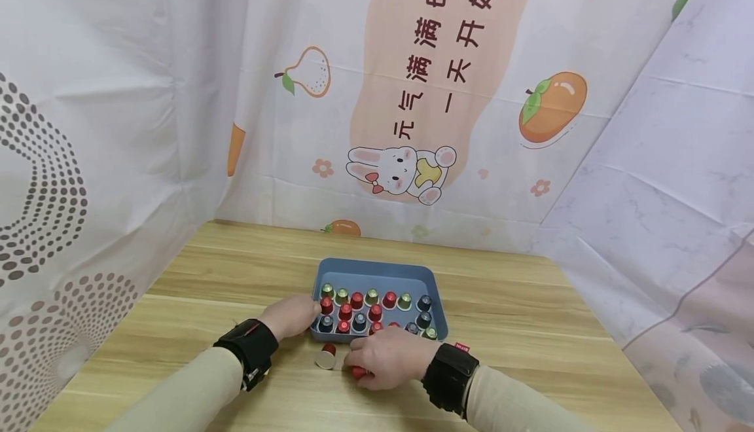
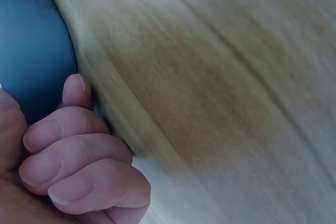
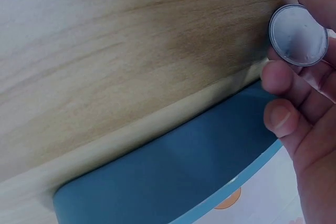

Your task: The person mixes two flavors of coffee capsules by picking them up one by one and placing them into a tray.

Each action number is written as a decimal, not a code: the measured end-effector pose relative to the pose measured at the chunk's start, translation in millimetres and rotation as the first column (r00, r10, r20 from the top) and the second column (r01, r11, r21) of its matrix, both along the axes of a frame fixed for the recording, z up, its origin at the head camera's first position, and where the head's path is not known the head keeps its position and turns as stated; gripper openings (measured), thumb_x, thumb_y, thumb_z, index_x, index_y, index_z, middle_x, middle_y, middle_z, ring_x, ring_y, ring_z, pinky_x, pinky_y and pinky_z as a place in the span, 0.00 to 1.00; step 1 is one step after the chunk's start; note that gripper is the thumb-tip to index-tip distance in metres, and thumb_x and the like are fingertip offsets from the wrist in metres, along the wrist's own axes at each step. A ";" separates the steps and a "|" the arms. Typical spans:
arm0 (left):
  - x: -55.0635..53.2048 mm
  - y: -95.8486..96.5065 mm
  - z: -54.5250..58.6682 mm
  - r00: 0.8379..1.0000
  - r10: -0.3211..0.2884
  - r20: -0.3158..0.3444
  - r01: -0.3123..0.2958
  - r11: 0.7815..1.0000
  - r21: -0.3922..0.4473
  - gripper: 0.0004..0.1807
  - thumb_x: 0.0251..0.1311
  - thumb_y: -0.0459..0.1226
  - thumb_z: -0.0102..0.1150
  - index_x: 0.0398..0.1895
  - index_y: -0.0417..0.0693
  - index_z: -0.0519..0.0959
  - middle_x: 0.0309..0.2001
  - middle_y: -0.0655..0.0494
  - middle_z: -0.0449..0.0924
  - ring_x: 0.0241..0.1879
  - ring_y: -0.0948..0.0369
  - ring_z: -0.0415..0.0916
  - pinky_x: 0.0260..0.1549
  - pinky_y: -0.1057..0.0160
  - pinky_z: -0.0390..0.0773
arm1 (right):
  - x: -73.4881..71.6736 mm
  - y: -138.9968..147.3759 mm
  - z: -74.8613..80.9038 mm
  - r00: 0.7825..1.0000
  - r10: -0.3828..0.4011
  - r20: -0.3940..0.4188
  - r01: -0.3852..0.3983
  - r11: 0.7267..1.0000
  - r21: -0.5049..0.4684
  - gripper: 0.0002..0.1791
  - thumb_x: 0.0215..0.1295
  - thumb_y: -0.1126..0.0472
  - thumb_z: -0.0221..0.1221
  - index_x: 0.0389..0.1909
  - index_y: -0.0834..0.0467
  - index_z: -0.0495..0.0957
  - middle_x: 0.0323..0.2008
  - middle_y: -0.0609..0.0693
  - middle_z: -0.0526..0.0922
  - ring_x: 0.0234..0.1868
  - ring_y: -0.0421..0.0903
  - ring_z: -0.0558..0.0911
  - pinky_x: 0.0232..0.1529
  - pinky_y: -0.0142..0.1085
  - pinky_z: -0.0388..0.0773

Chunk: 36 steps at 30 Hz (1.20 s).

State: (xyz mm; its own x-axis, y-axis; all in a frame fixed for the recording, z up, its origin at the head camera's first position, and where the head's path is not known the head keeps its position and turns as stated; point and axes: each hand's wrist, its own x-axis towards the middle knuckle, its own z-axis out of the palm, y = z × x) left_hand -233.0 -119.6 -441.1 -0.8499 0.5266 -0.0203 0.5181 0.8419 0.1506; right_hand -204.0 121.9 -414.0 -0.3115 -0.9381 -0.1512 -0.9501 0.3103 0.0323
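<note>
A blue tray holds several coffee capsules in red, green-gold and dark blue, most with their narrow ends up. My left hand grips the tray's left wall, fingers curled on its outer side. Just in front of the tray, my right hand pinches a red coffee capsule, whose silver foil lid faces the right wrist camera. A second red coffee capsule lies tipped over on the table between the hands, its pale lid toward me.
The wooden table extends on both sides of the tray. Printed curtains hang along its back and sides. Both wrists wear black straps.
</note>
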 end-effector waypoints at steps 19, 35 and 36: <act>-0.4 0.9 -0.2 1.000 0.021 0.020 -0.021 0.999 0.028 0.10 0.69 0.28 0.50 0.29 0.44 0.75 0.26 0.54 0.69 0.27 0.58 0.63 0.33 0.57 0.70 | -2.7 0.1 -3.3 0.995 0.093 -0.031 -0.095 0.991 -0.094 0.10 0.67 0.56 0.67 0.47 0.47 0.82 0.36 0.35 0.76 0.40 0.32 0.71 0.41 0.17 0.67; 0.4 1.5 1.3 1.000 0.002 -0.001 -0.002 1.000 0.008 0.09 0.69 0.28 0.50 0.29 0.44 0.75 0.26 0.54 0.69 0.26 0.58 0.63 0.32 0.57 0.70 | -1.5 0.8 -3.1 0.998 0.057 0.022 -0.053 0.988 -0.145 0.09 0.68 0.56 0.65 0.47 0.50 0.79 0.39 0.38 0.76 0.36 0.28 0.71 0.40 0.17 0.70; 0.5 1.4 1.0 1.000 0.000 -0.005 0.000 1.000 0.005 0.09 0.69 0.28 0.50 0.29 0.44 0.75 0.26 0.54 0.69 0.26 0.58 0.63 0.32 0.57 0.70 | -1.3 0.8 -3.4 0.998 0.048 0.030 -0.043 0.988 -0.148 0.09 0.69 0.56 0.66 0.46 0.50 0.79 0.39 0.38 0.76 0.36 0.28 0.71 0.40 0.17 0.70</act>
State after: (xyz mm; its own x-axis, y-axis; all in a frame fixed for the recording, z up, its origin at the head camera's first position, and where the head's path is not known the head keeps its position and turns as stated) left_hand -232.4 -118.2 -440.1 -0.8500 0.5266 -0.0134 0.5188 0.8413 0.1522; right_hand -205.3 122.7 -417.4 -0.2651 -0.9640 -0.0196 -0.9631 0.2657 -0.0422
